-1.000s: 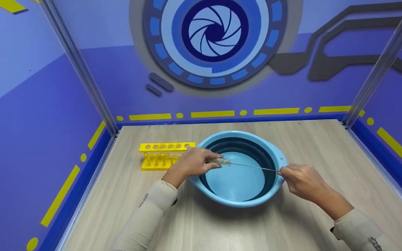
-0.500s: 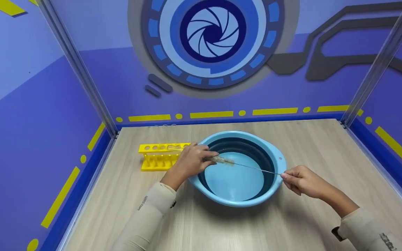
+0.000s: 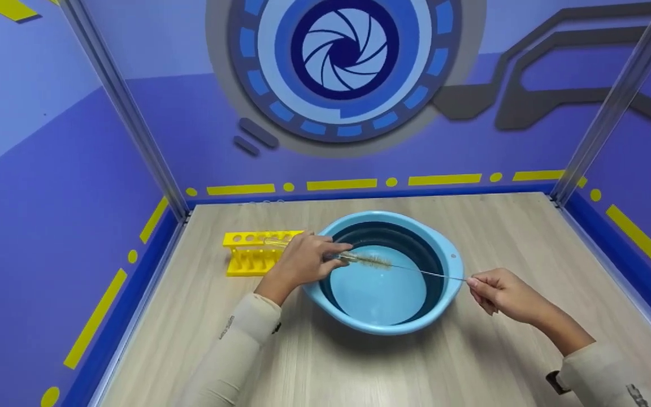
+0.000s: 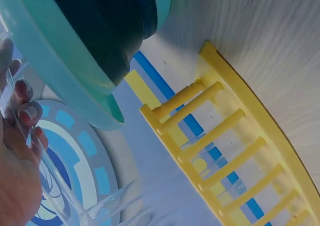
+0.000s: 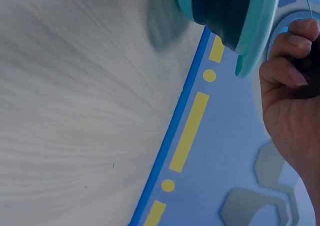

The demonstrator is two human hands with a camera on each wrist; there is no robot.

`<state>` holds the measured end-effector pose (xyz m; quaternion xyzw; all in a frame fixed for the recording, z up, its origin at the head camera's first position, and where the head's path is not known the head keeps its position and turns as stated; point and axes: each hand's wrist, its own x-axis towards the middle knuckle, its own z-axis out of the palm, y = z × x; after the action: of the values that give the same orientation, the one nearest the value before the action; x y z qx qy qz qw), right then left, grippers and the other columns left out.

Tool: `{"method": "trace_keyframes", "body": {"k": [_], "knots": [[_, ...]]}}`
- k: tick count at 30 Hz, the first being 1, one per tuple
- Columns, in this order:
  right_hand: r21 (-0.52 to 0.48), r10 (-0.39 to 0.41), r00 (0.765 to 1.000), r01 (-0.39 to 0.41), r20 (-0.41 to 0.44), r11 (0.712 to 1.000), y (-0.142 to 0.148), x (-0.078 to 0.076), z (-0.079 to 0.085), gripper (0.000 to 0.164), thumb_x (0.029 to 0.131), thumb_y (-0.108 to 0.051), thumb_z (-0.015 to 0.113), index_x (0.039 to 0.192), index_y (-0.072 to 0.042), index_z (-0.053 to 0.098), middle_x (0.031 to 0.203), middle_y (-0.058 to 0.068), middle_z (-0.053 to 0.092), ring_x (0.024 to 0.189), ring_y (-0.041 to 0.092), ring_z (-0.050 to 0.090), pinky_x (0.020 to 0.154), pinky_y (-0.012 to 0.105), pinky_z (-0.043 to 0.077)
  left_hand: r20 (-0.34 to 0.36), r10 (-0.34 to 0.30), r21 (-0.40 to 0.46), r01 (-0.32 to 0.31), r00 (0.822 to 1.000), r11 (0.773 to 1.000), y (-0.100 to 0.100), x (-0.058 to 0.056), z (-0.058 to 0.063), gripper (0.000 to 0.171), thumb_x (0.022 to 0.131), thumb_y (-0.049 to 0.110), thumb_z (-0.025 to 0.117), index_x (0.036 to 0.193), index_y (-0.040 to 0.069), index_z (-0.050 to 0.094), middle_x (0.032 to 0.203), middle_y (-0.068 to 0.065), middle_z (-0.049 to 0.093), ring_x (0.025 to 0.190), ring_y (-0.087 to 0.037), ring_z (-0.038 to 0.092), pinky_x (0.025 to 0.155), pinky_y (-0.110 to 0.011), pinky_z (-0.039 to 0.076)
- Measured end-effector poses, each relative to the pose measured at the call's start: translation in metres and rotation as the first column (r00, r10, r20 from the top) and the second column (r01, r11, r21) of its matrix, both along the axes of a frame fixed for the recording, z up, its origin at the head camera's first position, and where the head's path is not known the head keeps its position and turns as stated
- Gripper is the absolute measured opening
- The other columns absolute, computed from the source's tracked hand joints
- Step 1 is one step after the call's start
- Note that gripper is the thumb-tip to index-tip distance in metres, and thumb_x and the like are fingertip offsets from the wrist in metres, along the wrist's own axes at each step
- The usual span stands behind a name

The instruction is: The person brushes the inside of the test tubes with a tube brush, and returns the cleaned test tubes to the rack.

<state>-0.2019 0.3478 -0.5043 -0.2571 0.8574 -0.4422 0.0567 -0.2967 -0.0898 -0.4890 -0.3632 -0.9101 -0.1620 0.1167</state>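
Observation:
Over the blue basin [image 3: 452, 294], my left hand [image 3: 303, 260] grips a clear glass test tube [image 3: 274, 242], whose closed end sticks out to the left behind the hand. In the left wrist view, the fingers [image 4: 30, 113] curl round clear glass; blur hides whether there is more than one tube. A test tube brush [image 3: 375, 261] lies in line with the tube mouth, its tan bristles mostly showing outside. Past the basin's right rim, my right hand [image 3: 509, 294] pinches the far end of the brush's thin wire handle.
Left of the basin stands a yellow test tube rack [image 3: 255, 254], partly hidden behind the left hand. Small clear rings [image 3: 266, 202] lie near the table's back edge. Printed panels [image 3: 178, 124] enclose the back and sides of the wooden table [image 3: 489, 226].
My right hand has moved a little rightward, drawing the brush so that more bristles show outside the tube. My left hand has shifted slightly left with the test tube.

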Motion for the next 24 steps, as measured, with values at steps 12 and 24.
{"method": "trace_keyframes", "body": {"k": [12,24], "knots": [[0.105,-0.066,0.517,0.294,-0.853,0.950,0.001,-0.006,-0.021,0.014,0.093,-0.002,0.077,0.087,-0.012,0.069,0.072,-0.005,0.061,0.065,0.002,0.049,0.056,0.021,0.046,0.209,-0.021,0.030,0.015,0.978,0.999,-0.006,-0.001,0.003,0.045,0.102,0.057,0.065,0.140,0.035,0.071,0.060,0.006,0.053,0.049,-0.011,0.036,0.054,-0.024,0.032],[-0.215,-0.302,0.809,0.221,-0.504,0.951,-0.011,0.000,-0.017,0.039,0.101,0.015,0.055,0.081,-0.016,0.067,0.069,-0.001,0.064,0.062,0.008,0.056,0.059,0.017,0.045,0.145,-0.044,0.044,0.038,0.988,0.998,0.002,0.000,0.002,0.037,0.103,0.045,0.070,0.138,0.034,0.073,0.110,0.005,0.082,0.082,-0.013,0.059,0.087,-0.033,0.044]]}}
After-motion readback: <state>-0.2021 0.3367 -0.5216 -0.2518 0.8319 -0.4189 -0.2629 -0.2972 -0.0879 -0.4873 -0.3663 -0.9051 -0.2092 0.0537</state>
